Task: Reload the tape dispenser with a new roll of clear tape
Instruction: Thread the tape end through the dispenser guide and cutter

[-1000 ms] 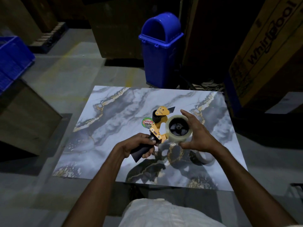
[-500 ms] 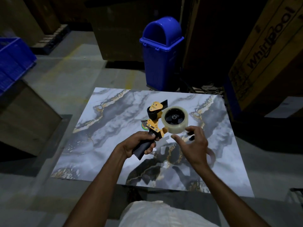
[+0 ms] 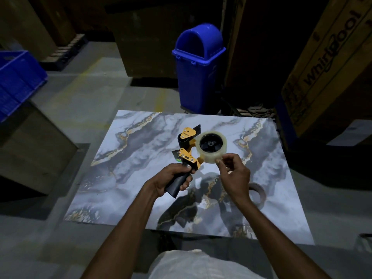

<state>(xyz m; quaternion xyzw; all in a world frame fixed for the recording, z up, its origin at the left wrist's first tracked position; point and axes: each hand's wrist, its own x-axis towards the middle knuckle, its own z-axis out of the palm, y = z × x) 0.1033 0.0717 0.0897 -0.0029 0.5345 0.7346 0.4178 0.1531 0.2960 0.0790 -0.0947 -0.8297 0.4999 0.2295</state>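
Observation:
My left hand point(image 3: 173, 178) grips the black handle of the yellow tape dispenser point(image 3: 188, 156), held upright above the marble-patterned table point(image 3: 141, 158). A roll of clear tape point(image 3: 211, 147) sits on the dispenser's black hub. My right hand point(image 3: 233, 174) is at the roll's lower right edge, thumb and forefinger pinched against the tape surface. An empty brown tape core point(image 3: 258, 195) lies on the table to the right of my right wrist.
A blue swing-lid bin point(image 3: 198, 67) stands behind the table. A large cardboard box point(image 3: 330, 63) leans at the right. A blue crate point(image 3: 16, 81) and a brown box point(image 3: 30, 148) sit at the left. Concrete floor surrounds the table.
My right hand let go of the roll's side, dropped below it, then came back up to pinch at its lower edge. The dispenser rose slightly.

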